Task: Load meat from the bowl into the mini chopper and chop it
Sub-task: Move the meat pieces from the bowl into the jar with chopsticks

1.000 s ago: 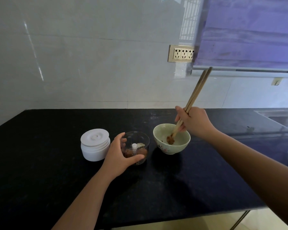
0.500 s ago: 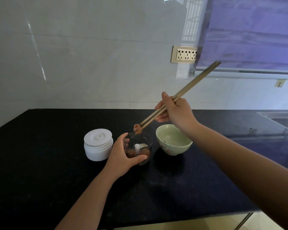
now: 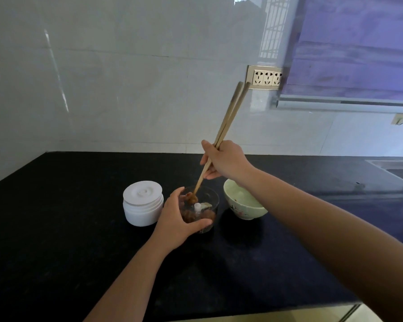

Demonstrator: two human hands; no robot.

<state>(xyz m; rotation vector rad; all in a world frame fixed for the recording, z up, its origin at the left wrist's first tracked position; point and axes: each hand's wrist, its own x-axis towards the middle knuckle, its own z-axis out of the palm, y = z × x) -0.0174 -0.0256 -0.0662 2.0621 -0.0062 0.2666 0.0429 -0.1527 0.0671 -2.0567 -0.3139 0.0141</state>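
Note:
The clear mini chopper cup (image 3: 210,201) stands on the black counter with brown meat pieces and a white centre post inside. My left hand (image 3: 178,220) wraps around its left and near side. My right hand (image 3: 226,160) grips a pair of wooden chopsticks (image 3: 227,123), whose tips pinch a brown piece of meat (image 3: 190,197) just inside the cup's rim. The pale green bowl (image 3: 243,202) sits right of the cup, partly covered by my right forearm. The white chopper lid (image 3: 142,202) rests left of the cup.
The black counter (image 3: 68,228) ends at a front edge near the bottom. A tiled wall runs behind it with a socket strip (image 3: 264,77). A sink (image 3: 396,168) lies at the far right.
My right hand lifted a piece of meat from the bowl, carried it left and lowered it into the chopper cup. The chopsticks swung more upright. My left hand stayed on the cup.

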